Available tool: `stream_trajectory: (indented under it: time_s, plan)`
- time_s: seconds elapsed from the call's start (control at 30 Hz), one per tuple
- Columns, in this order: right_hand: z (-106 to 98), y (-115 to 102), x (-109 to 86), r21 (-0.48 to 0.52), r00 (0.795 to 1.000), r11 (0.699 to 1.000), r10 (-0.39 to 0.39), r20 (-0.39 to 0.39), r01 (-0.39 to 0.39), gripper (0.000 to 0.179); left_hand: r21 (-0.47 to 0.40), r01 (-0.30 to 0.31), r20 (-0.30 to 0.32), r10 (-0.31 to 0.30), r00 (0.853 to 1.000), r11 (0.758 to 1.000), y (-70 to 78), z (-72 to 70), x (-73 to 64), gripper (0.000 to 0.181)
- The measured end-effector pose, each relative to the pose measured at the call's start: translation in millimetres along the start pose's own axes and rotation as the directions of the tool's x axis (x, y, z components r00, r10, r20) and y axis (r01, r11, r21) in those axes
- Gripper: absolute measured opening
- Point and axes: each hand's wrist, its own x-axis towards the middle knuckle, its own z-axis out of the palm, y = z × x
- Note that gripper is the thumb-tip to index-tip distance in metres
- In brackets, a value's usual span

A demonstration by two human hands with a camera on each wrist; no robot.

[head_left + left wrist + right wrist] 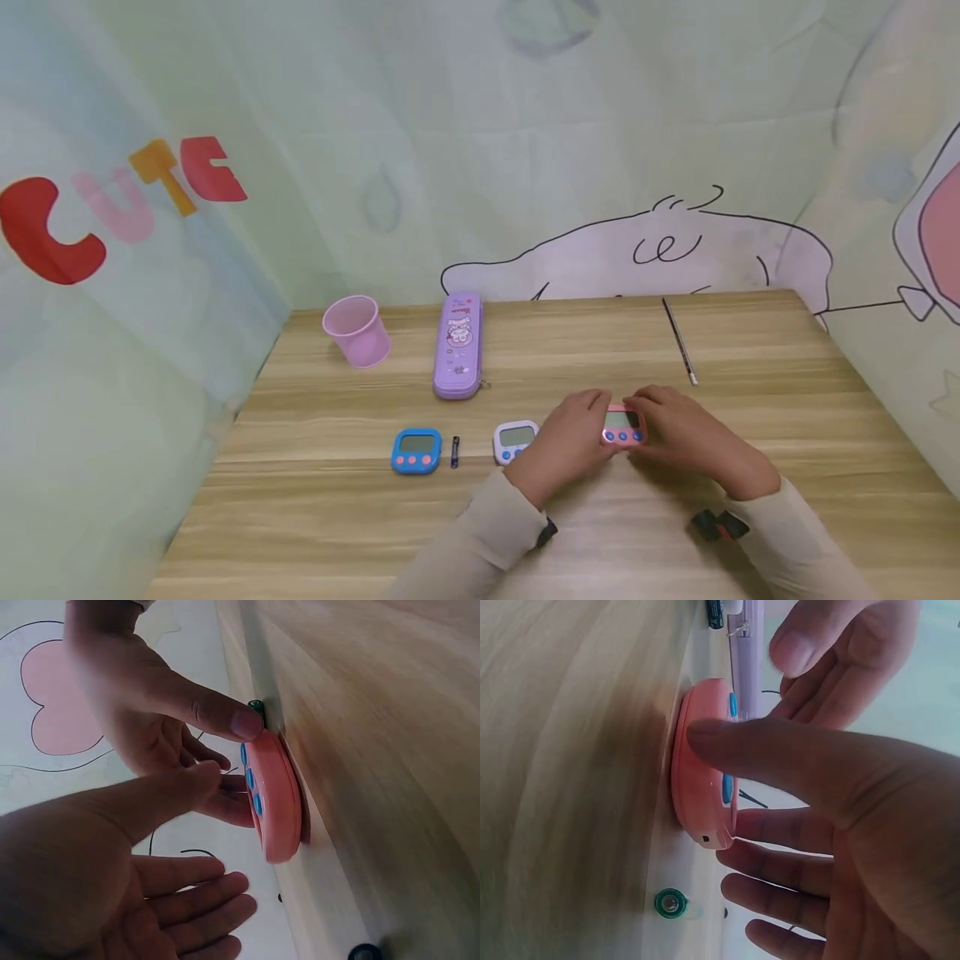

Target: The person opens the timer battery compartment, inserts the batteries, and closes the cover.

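A pink digital timer point(623, 427) with blue buttons stands between both hands, low over the tabletop. My right hand point(682, 435) holds it at its right side. In the right wrist view, the thumb lies against the timer's near edge point(697, 787) and the fingers are at its far side. My left hand point(572, 437) is beside the timer's left side; in the left wrist view, its fingers are extended and apart from the timer. A white timer point(515, 440) is partly hidden by the left hand. A green-ended battery point(671, 902) lies near the right hand.
A blue timer point(416, 451) and a small dark battery point(454, 452) lie on the left of the wooden table point(315, 508). Farther back are a pink cup point(360, 333), a purple pencil case point(458, 346) and a pencil point(678, 342). Printed cloth hangs around the table's sides.
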Motion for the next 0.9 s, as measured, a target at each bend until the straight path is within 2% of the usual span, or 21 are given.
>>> stream_trajectory:
  time_s: [0.13,0.3,0.6,0.73,0.9]
  plan:
    - [1,1,1.1,-0.004,1.000,1.000,-0.005,-0.014,0.005,0.056,0.078,0.008,0.031,-0.010,0.999,0.997,3.5,-0.2,7.1,0.062]
    - [1,0,2.5,-0.005,0.999,1.000,-0.027,-0.023,0.026,0.056,0.088,0.010,0.060,-0.016,0.998,0.996,2.7,3.4,10.4,0.053]
    - [7,0,5.0,-0.014,1.000,1.000,-0.025,0.011,0.025,0.056,0.108,-0.006,0.022,0.004,1.000,0.994,1.5,8.6,10.1,0.049]
    - [5,-1,4.2,-0.019,0.999,0.999,-0.037,-0.007,0.037,0.056,0.091,-0.018,0.015,0.016,1.000,0.996,0.2,9.8,10.2,0.049]
    - [0,-3,4.1,0.010,0.996,0.998,-0.064,-0.061,0.065,0.055,0.012,-0.026,-0.015,0.026,1.000,1.000,-7.1,10.1,7.2,0.052]
